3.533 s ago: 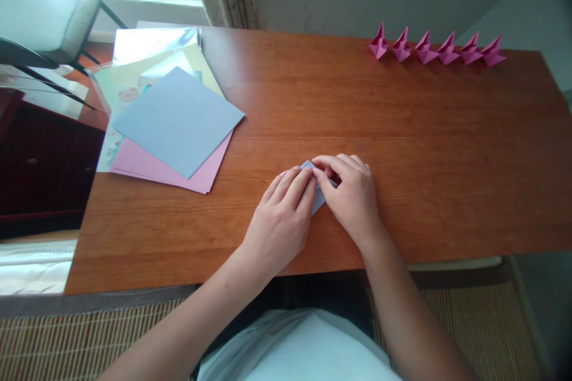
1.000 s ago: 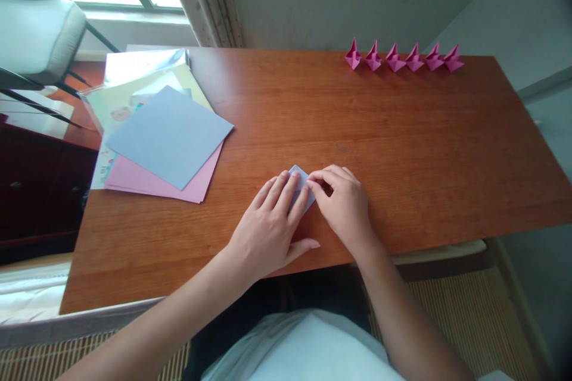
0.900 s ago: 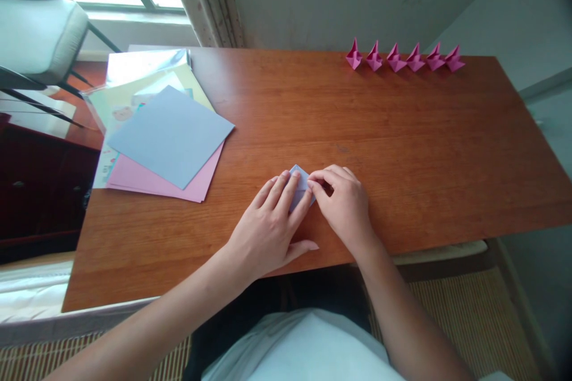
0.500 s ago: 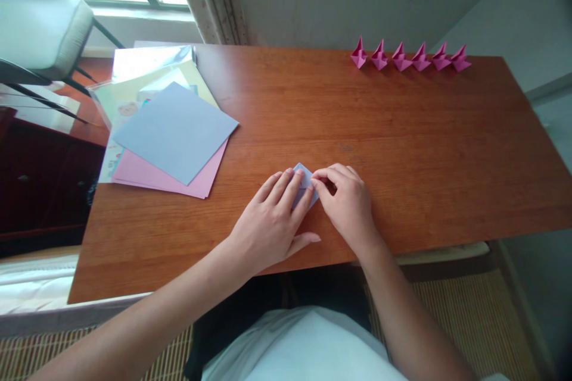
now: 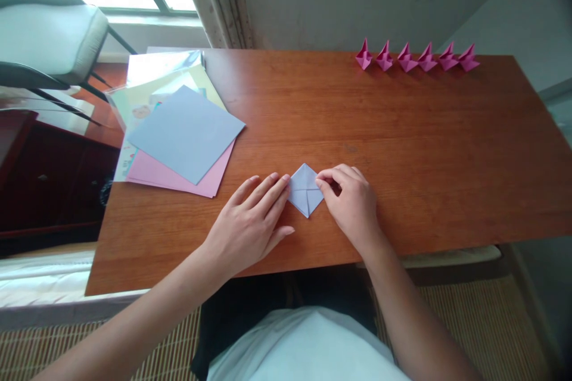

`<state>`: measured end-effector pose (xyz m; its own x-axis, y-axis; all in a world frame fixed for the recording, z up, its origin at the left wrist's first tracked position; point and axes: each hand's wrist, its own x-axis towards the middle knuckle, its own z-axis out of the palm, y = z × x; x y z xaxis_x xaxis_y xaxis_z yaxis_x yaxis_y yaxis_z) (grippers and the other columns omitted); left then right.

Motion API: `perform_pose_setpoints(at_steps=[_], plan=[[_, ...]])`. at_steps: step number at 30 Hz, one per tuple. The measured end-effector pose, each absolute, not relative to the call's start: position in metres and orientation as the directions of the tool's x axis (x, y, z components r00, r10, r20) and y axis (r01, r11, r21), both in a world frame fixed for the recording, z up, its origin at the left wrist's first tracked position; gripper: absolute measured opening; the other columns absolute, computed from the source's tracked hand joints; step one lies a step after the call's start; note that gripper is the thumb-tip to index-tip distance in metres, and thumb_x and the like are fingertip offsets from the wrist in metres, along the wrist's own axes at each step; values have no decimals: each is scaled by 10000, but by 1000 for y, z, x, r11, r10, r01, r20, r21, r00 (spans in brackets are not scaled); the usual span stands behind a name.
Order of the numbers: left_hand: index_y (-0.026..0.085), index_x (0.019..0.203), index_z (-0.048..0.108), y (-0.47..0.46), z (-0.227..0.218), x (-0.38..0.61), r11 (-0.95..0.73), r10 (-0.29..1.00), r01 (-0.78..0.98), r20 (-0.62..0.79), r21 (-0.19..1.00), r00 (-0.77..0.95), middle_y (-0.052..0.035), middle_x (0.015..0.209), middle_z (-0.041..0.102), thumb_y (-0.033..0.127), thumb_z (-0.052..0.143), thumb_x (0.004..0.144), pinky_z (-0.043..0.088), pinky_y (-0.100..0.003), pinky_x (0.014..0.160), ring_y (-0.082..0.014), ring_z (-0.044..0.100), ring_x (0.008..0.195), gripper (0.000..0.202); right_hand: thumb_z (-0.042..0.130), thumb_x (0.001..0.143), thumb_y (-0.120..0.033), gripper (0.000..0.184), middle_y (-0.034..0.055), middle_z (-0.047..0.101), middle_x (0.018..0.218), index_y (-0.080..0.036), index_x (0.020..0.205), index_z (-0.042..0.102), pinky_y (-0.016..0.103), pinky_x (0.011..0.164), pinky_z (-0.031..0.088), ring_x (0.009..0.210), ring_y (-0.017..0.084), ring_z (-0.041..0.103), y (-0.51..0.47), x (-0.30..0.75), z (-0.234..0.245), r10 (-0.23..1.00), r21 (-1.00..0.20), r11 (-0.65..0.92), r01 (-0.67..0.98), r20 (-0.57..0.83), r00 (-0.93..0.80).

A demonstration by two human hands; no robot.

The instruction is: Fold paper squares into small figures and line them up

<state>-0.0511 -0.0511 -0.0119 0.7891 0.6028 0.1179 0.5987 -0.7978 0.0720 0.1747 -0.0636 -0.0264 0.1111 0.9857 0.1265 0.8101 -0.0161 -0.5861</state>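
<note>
A small folded square of light blue origami paper (image 5: pixel 306 191) lies on the wooden table (image 5: pixel 286 125), turned like a diamond, with crossing fold lines on its face. My right hand (image 5: pixel 351 205) pinches its right corner between thumb and forefinger. Flat and stretched out, my left hand (image 5: pixel 250 223) rests on the table with its fingertips at the paper's left corner. Its thumb points away from the other fingers.
At the left lie a larger blue sheet (image 5: pixel 187 134), pink sheets (image 5: pixel 203 186) and a clear plastic packet (image 5: pixel 212 88). Several folded pink paper figures (image 5: pixel 406 59) stand in a row along the far edge. A chair (image 5: pixel 49 36) is beyond the table's left side.
My left hand has slid left off the folded paper, baring its face. My right hand keeps its pinch on the right corner. The whole view has shifted slightly.
</note>
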Motion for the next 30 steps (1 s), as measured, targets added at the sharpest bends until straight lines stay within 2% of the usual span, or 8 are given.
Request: perform_pose_setpoints(at_steps=[6, 12, 14, 18, 21, 24, 30], plan=[[150, 1545, 430, -60, -14, -60, -751, 658, 658, 144, 58, 739, -104, 1581, 459, 467, 475, 1018, 338, -506, 1201, -334, 448, 1452, 616, 640, 928, -205, 108, 28, 722, 897, -243, 851, 705, 350, 802, 453, 889, 230, 610, -64, 174, -26, 987, -588, -15, 809, 123, 108], [118, 1562, 361, -62, -20, -67, -664, 745, 732, 214, 154, 632, -173, 1554, 489, 393, 525, 993, 391, -522, 1178, -338, 465, 1440, 653, 653, 931, -219, 108, 16, 712, 868, -246, 843, 711, 341, 787, 454, 850, 215, 600, -64, 176, -27, 985, -592, -2, 806, 138, 104], [114, 1539, 387, -63, -20, -64, -645, 761, 742, 242, 183, 602, -183, 1537, 508, 335, 545, 983, 409, -515, 1174, -331, 469, 1438, 619, 659, 929, -222, 105, 12, 708, 855, -246, 842, 712, 337, 780, 454, 841, 211, 599, -64, 177, -28, 985, -592, 3, 806, 142, 101], [94, 1451, 496, -65, -15, -46, -705, 708, 678, 262, 207, 656, -171, 1511, 542, 221, 533, 972, 422, -482, 1182, -306, 491, 1425, 497, 650, 935, -233, 106, 22, 713, 861, -247, 854, 716, 342, 783, 458, 853, 217, 610, -64, 176, -29, 984, -579, 11, 816, 152, 95], [104, 1419, 551, -66, -14, -29, -747, 665, 640, 225, 183, 712, -150, 1512, 545, 236, 503, 986, 412, -493, 1193, -304, 511, 1409, 455, 630, 944, -244, 111, 33, 716, 885, -248, 873, 715, 354, 800, 468, 875, 225, 619, -65, 176, -31, 983, -568, 22, 823, 161, 85], [59, 1402, 570, -67, -17, -20, -747, 664, 644, 205, 162, 719, -169, 1500, 552, 268, 502, 994, 453, -487, 1160, -322, 553, 1365, 464, 610, 951, -236, 109, 42, 710, 924, -241, 917, 713, 356, 810, 483, 886, 224, 627, -68, 178, -31, 984, -581, 33, 813, 162, 76], [70, 1421, 556, -68, -25, -22, -738, 674, 643, 217, 202, 706, -174, 1515, 535, 289, 522, 987, 437, -486, 1180, -323, 511, 1406, 487, 593, 952, -245, 171, 101, 701, 1047, -215, 1089, 691, 409, 875, 487, 998, 275, 621, -76, 181, -24, 974, -514, -7, 858, 192, 123]])
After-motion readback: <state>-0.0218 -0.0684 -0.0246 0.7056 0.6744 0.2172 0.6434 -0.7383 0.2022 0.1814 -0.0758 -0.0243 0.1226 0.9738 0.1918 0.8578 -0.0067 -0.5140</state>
